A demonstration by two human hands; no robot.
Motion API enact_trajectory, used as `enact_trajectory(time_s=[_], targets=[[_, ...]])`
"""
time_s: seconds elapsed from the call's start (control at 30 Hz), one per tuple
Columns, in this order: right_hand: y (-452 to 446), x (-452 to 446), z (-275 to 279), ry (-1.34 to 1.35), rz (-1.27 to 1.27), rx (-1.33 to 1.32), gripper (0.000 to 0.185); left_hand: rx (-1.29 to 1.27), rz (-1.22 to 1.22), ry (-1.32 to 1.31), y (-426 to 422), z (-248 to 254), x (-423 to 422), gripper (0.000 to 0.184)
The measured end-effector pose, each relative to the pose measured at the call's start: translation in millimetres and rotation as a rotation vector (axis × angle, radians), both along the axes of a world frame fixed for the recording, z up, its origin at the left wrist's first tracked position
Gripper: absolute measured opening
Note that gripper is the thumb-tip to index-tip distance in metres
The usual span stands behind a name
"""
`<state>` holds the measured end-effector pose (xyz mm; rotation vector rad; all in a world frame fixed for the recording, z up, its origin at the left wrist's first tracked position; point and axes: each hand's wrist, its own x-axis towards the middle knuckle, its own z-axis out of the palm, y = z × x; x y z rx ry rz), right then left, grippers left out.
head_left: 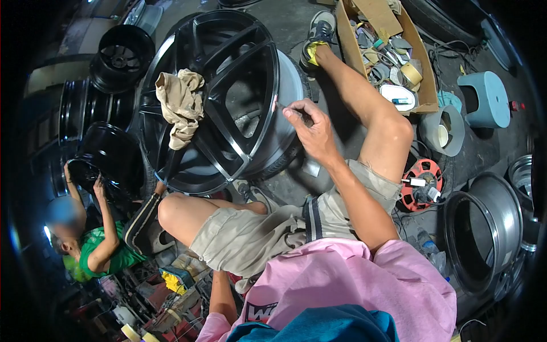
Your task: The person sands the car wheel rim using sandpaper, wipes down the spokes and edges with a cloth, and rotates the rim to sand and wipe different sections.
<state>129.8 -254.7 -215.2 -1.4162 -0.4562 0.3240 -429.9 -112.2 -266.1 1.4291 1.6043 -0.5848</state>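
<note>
My right hand [312, 130] is closed, thumb and fingers pinched together beside the rim's outer edge. A thin dark piece seems to stick out from the fingertips toward a small reddish spot on that edge; I cannot make out what it is. The big black spoked wheel rim [236, 151] lies tilted in front of me, its barrel pale grey on the right side. A crumpled beige cloth [181, 105] is draped over its left spokes. Below the rim a tyre's edge shows. My left forearm [222, 296] runs under my shorts, and the hand is hidden.
A cardboard box [427, 85] of tapes and sanding pieces stands at upper right. Beside it are a blue stool [494, 100] and a red cable reel [421, 183]. A bare rim [470, 239] stands at right. At left, a person in green [108, 248] handles a black rim [108, 157].
</note>
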Motion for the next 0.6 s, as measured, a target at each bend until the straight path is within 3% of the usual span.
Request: enact_trajectory(time_s=[0.27, 0.6], targets=[[4.8, 2.3, -5.2, 0.205, 0.055, 0.079, 0.022, -0.004, 0.007, -0.010, -8.5, -1.5, -3.6, 0.027], [-16.1, -37.6, -11.9, 0.211, 0.204, 0.072, 0.020, 0.030, 0.084, -0.070, -39.5, -0.7, -20.1, 0.027]])
